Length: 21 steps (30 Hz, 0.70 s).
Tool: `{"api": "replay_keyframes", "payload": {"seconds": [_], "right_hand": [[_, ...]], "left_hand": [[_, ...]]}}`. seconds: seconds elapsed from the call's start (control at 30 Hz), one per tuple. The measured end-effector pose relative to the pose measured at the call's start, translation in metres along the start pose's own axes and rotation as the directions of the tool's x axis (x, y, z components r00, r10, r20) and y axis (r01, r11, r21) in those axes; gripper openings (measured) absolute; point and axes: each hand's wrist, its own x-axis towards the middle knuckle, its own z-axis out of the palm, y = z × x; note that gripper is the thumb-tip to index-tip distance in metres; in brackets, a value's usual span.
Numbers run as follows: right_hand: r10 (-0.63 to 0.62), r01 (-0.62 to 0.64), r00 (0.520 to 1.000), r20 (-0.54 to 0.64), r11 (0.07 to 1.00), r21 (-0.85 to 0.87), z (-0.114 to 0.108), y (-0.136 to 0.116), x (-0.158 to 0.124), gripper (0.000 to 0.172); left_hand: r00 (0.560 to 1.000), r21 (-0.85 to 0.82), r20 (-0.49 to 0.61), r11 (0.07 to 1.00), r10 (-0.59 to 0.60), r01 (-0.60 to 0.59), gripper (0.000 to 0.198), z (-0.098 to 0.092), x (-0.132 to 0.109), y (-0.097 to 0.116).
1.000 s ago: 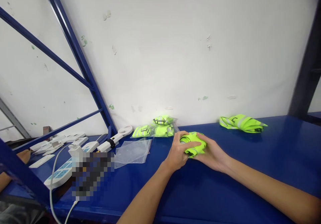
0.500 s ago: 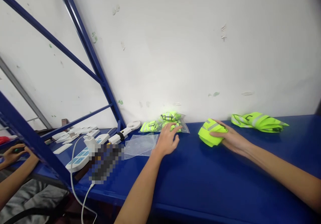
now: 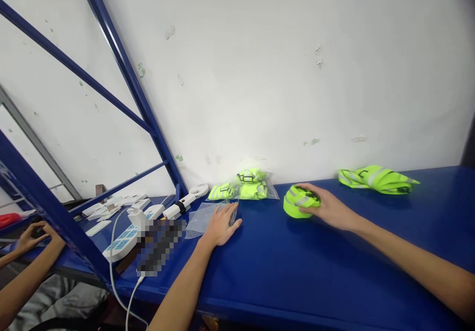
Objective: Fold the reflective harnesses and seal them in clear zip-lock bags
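Note:
My right hand point(image 3: 326, 206) grips a rolled neon-yellow reflective vest point(image 3: 299, 203) with grey stripes, at or just above the blue table point(image 3: 282, 271). To the left, my left hand point(image 3: 221, 223) rests with fingers stretched over flat clear plastic bags point(image 3: 200, 218), touching their right part. Behind that hand, several folded neon-yellow vests in clear bags point(image 3: 253, 190) lie against the wall. A loosely bundled neon-yellow vest point(image 3: 380, 178) lies at the back right, apart from my right hand.
A white handheld fan point(image 3: 185, 201) and a white power strip point(image 3: 128, 237) with cables sit on the left, near a pixelated patch. Blue metal posts point(image 3: 126, 69) rise there. Beyond them, another person's hands point(image 3: 35, 237) hold something small and dark.
My left hand has moved left and down from beside the bagged vests onto the clear bags. My right hand has turned the rolled vest and shifted it slightly left.

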Motion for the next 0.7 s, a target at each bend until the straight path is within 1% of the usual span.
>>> {"api": "replay_keyframes", "payload": {"seconds": [0.07, 0.13, 0.17, 0.23, 0.27, 0.33, 0.37, 0.43, 0.5, 0.53, 0.63, 0.7], "right_hand": [[-0.013, 0.012, 1.000, -0.022, 0.999, -0.047, 0.002, 0.001, -0.002, 0.053], [0.010, -0.012, 0.999, -0.042, 0.999, -0.042, 0.005, 0.001, -0.002, 0.052], [0.031, -0.032, 0.999, -0.043, 0.999, -0.023, 0.007, 0.001, -0.002, 0.053], [0.074, -0.073, 0.996, -0.043, 0.997, 0.019, 0.010, 0.001, -0.002, 0.054], [0.090, -0.089, 0.995, -0.045, 0.995, 0.033, 0.011, 0.001, -0.002, 0.055], [0.110, -0.109, 0.993, -0.045, 0.993, 0.037, 0.012, 0.000, -0.003, 0.057], [0.113, -0.112, 0.993, -0.037, 0.993, 0.032, 0.013, -0.001, -0.004, 0.057], [0.101, -0.101, 0.995, -0.011, 0.995, 0.021, 0.013, -0.004, -0.006, 0.056], [0.058, -0.058, 0.998, -0.004, 0.998, 0.004, 0.013, -0.007, -0.009, 0.052], [0.028, -0.028, 1.000, -0.009, 1.000, -0.009, 0.014, -0.008, -0.010, 0.050], [-0.040, 0.039, 0.999, -0.014, 0.996, -0.075, 0.014, -0.011, -0.013, 0.047], [-0.043, 0.041, 0.999, -0.006, 0.990, -0.133, 0.014, -0.013, -0.013, 0.047]], "left_hand": [[0.990, 0.012, -0.141, 1.000, -0.001, 0.002, 0.048, -0.001, 0.001, 0.009], [0.963, 0.010, -0.270, 1.000, 0.010, -0.007, 0.044, -0.004, 0.003, 0.019], [0.951, 0.008, -0.310, 1.000, 0.019, -0.017, 0.043, -0.005, 0.005, 0.023], [0.938, 0.013, -0.345, 1.000, 0.026, -0.023, 0.041, -0.005, 0.008, 0.028], [0.937, 0.021, -0.350, 1.000, 0.014, -0.007, 0.040, -0.005, 0.009, 0.028], [0.940, 0.044, -0.337, 0.997, -0.049, 0.068, 0.039, -0.003, 0.009, 0.024], [0.949, 0.054, -0.302, 0.992, -0.090, 0.111, 0.039, -0.002, 0.008, 0.020], [0.971, 0.058, -0.182, 0.984, -0.156, 0.169, 0.039, 0.000, 0.004, 0.011], [0.980, 0.046, -0.079, 0.982, -0.181, 0.185, 0.040, 0.002, 0.000, 0.004], [0.981, 0.040, -0.060, 0.982, -0.184, 0.186, 0.042, 0.004, -0.002, 0.002], [0.977, 0.047, -0.091, 0.980, -0.190, 0.195, 0.041, 0.006, -0.003, 0.000], [0.972, 0.051, -0.122, 0.977, -0.202, 0.209, 0.036, 0.006, -0.002, 0.002]]}}
